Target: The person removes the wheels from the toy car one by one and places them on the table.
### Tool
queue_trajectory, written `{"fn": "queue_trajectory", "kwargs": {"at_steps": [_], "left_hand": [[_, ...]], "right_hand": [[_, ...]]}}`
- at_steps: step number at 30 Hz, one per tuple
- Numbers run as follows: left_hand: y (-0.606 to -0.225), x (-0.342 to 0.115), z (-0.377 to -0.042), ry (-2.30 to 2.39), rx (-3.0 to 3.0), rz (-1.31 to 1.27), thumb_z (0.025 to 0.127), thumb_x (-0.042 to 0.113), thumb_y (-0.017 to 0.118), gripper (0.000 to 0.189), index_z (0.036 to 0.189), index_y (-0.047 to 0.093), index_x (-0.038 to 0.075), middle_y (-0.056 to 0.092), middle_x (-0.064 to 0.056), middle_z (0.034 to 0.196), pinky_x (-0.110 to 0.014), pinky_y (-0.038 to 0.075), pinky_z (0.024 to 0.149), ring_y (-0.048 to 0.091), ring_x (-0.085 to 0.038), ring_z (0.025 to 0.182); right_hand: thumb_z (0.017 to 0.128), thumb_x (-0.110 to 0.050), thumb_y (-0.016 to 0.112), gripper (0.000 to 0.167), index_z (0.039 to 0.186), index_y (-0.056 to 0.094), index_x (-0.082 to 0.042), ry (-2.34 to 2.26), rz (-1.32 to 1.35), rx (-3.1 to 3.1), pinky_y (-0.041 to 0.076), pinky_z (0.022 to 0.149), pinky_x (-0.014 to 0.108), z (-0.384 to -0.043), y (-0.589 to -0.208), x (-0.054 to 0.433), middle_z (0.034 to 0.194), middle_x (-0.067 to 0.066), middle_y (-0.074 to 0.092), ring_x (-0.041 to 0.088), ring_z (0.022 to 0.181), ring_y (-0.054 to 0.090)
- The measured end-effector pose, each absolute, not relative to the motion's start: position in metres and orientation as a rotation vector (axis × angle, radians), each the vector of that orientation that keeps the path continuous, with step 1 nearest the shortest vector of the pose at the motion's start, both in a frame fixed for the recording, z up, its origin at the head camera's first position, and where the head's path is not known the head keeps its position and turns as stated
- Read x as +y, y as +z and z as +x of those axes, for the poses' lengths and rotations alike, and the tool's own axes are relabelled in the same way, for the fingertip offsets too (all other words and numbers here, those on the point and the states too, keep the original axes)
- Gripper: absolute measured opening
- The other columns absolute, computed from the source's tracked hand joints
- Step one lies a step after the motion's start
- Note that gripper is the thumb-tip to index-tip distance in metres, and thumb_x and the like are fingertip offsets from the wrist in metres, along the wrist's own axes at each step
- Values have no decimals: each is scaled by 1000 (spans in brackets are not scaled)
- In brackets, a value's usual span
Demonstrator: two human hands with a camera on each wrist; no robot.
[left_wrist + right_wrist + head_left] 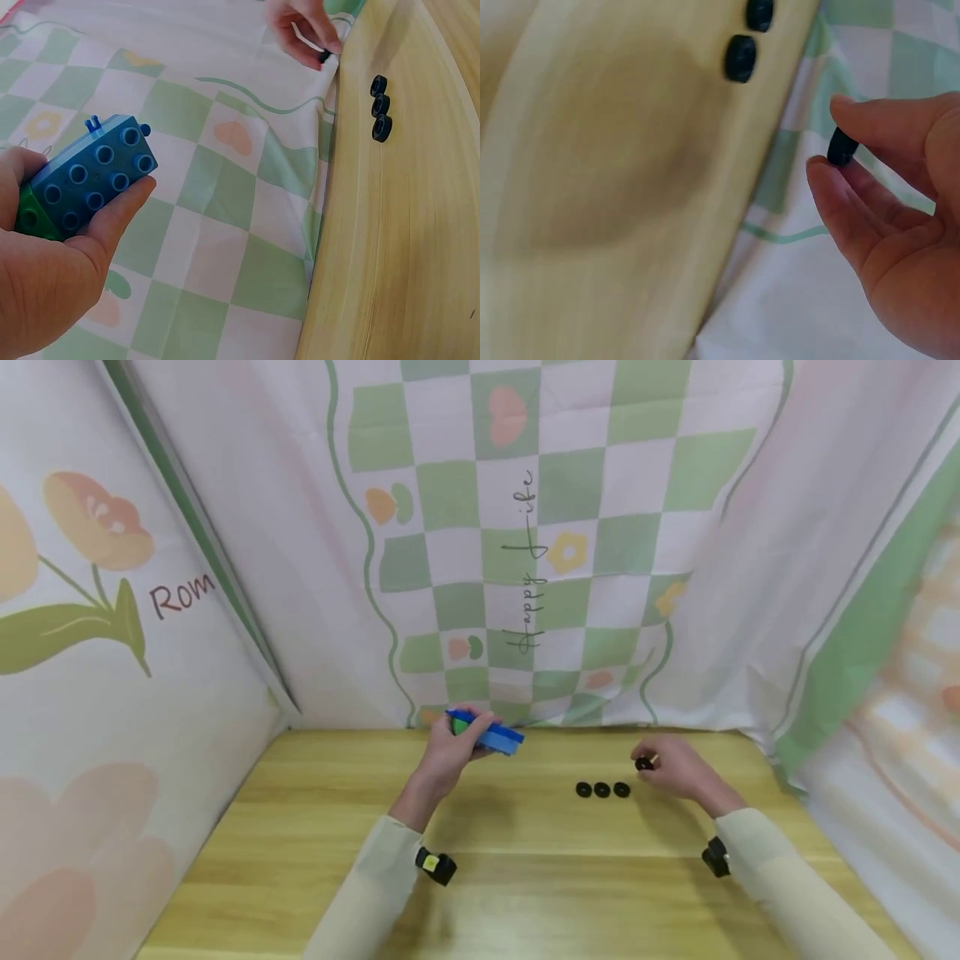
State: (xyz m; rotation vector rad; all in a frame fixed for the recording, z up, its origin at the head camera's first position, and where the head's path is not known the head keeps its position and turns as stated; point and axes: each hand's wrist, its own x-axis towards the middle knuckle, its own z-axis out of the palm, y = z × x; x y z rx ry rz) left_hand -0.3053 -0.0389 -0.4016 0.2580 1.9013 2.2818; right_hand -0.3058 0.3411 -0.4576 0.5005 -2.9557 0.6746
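My left hand grips a blue toy brick block with round studs and a green piece at one end. Small pegs stick out from the block's far end. Between the thumb and fingers of my right hand a small black toy wheel is pinched, held above the table. Three more black wheels lie in a row on the wood, just left of the right hand in the head view. The left fingers behind the block are partly hidden.
The wooden table ends at a hanging cloth with a green and white check print. Another printed cloth hangs along the left side. Each wrist wears a black camera mount.
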Motion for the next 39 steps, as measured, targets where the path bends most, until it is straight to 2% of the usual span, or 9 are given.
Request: {"fn": "queue_trajectory", "kwargs": {"at_steps": [4, 11, 16, 19, 25, 29, 31, 35, 39], "left_hand": [[-403, -40, -305, 2282, 1894, 251, 101, 26, 65, 23, 112, 56, 9, 63, -21, 131, -37, 61, 89, 65, -32, 118], [-404, -40, -305, 2286, 1886, 260, 100, 26, 68, 27, 114, 54, 7, 61, -22, 129, -38, 60, 91, 65, -31, 114], [-406, -42, -304, 2240, 1919, 209, 96, 11, 71, 35, 122, 49, 4, 51, -20, 127, -36, 60, 92, 62, -31, 112], [-408, -42, -304, 2199, 1998, 197, 93, 2, 70, 42, 127, 46, 3, 47, -24, 131, -35, 59, 92, 58, -33, 115], [-408, -45, -304, 2099, 2165, 166, 90, 2, 72, 67, 146, 38, 15, 41, -26, 139, -37, 59, 91, 56, -37, 116], [-408, -43, -304, 1956, 2357, 125, 86, 7, 79, 82, 152, 34, 22, 45, -23, 141, -42, 58, 90, 58, -37, 115], [-408, -41, -305, 1883, 2451, 137, 84, 10, 82, 85, 153, 33, 22, 49, -22, 139, -45, 58, 90, 59, -38, 115], [-411, -38, -307, 1725, 2619, 220, 81, 11, 85, 77, 146, 44, 16, 61, -19, 129, -45, 60, 85, 63, -36, 112], [-420, -34, -315, 1371, 2888, 421, 78, 11, 84, 49, 122, 64, 9, 70, -12, 115, -43, 57, 86, 65, -29, 102]], "right_hand": [[82, -4, 77, 35, 113, 66, 9, 606, 489, -3008, 57, 84, 56, -307, -471, 346, 100, 20, 70, 38, 93, 66], [84, -20, 81, 40, 111, 68, 7, 603, 397, -3108, 55, 86, 56, -306, -483, 348, 100, 17, 70, 35, 94, 66], [86, -22, 80, 36, 108, 70, 5, 556, 406, -3109, 55, 86, 57, -306, -493, 351, 98, 16, 71, 35, 93, 67], [86, -22, 80, 36, 108, 70, 5, 565, 414, -3095, 54, 88, 59, -306, -497, 352, 98, 16, 72, 36, 94, 67], [85, -23, 81, 39, 110, 70, 5, 556, 430, -3082, 54, 87, 59, -306, -497, 352, 99, 16, 72, 35, 94, 67], [85, -25, 81, 49, 119, 65, 7, 573, 418, -3096, 55, 86, 58, -306, -496, 354, 100, 18, 69, 35, 93, 66], [85, -26, 81, 56, 125, 61, 8, 595, 394, -3109, 55, 87, 58, -305, -495, 355, 101, 18, 68, 35, 95, 66], [83, -21, 82, 64, 132, 55, 10, 630, 382, -3127, 55, 87, 59, -304, -492, 354, 104, 22, 67, 38, 96, 65], [80, -15, 82, 66, 133, 53, 10, 628, 381, -3145, 55, 87, 59, -302, -491, 351, 106, 24, 66, 39, 96, 65]]}}
